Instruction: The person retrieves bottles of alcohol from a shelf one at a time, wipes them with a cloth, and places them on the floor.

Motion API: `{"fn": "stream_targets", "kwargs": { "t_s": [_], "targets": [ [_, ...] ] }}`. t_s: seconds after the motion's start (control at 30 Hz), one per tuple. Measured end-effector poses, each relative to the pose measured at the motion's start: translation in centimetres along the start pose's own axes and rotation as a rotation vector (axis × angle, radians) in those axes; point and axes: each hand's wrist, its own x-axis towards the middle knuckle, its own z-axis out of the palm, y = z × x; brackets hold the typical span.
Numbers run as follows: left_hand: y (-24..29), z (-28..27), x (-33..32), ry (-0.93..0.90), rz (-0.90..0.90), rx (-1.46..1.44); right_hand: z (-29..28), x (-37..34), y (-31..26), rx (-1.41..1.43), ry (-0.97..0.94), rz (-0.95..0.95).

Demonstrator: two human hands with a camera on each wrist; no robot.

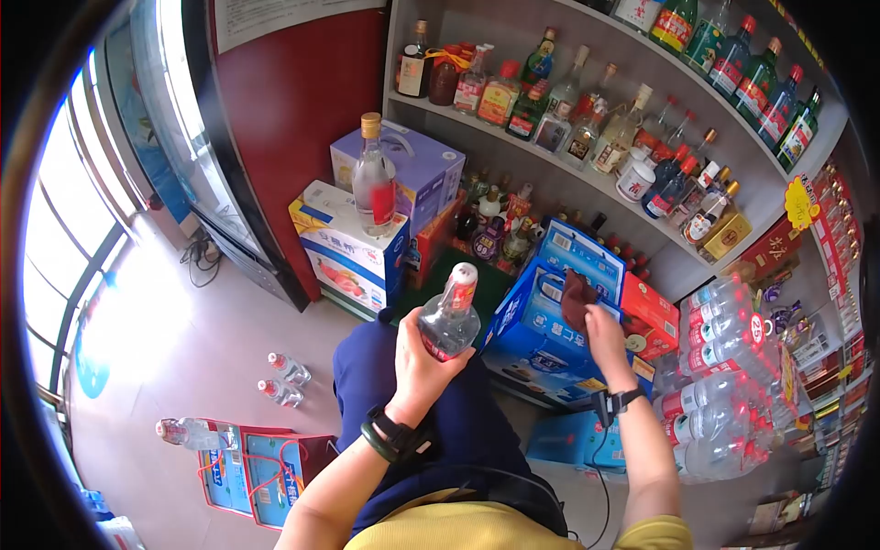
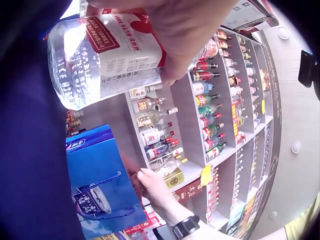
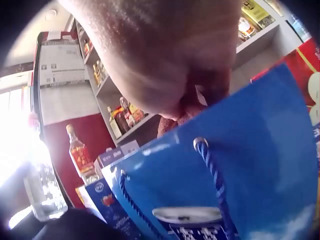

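My left hand [image 1: 414, 362] grips a clear glass liquor bottle [image 1: 449, 323] around its lower body, above my lap. The bottle tilts, its white-and-red cap pointing up and away from me; the left wrist view shows its clear base and red-and-white label [image 2: 125, 47]. My right hand [image 1: 607, 341] pinches a dark maroon cloth [image 1: 577, 299] over a blue gift bag [image 1: 536, 321] with blue rope handles. Up close in the right wrist view, the right hand [image 3: 165, 55] sits at the blue bag's top edge, with the cloth [image 3: 177, 122] partly hidden beneath it.
Another clear bottle [image 1: 374, 188] stands on a white-and-blue carton [image 1: 344, 243] ahead. Shelves of bottles [image 1: 550, 119] rise behind. Shrink-wrapped bottles [image 1: 724, 367] stack at right. On the floor at left are two small bottles [image 1: 284, 380] and a gift bag [image 1: 261, 472] with a bottle on it.
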Motion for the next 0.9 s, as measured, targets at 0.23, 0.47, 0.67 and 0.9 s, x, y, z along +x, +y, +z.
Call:
{"fn": "stream_targets", "kwargs": {
  "t_s": [0.23, 0.47, 0.67, 0.9],
  "targets": [
    [1.8, 1.9, 1.2, 0.079, -0.087, 0.106, -4.5, 1.7, -9.9, 1.099, 0.084, 0.145],
    [-0.3, 3.9, 0.8, 0.172, -0.011, 0.112, 2.0, -0.8, -22.4, 0.729, 0.087, -0.332],
    [0.8, 4.8, 0.2, 0.246, -0.014, 0.237, 6.0, -0.7, -23.8, 0.784, 0.252, -0.154],
    [0.8, 4.7, 0.3, 0.275, 0.004, 0.272, 6.6, -0.6, -23.0, 0.978, 0.236, 0.079]
  ]
}}
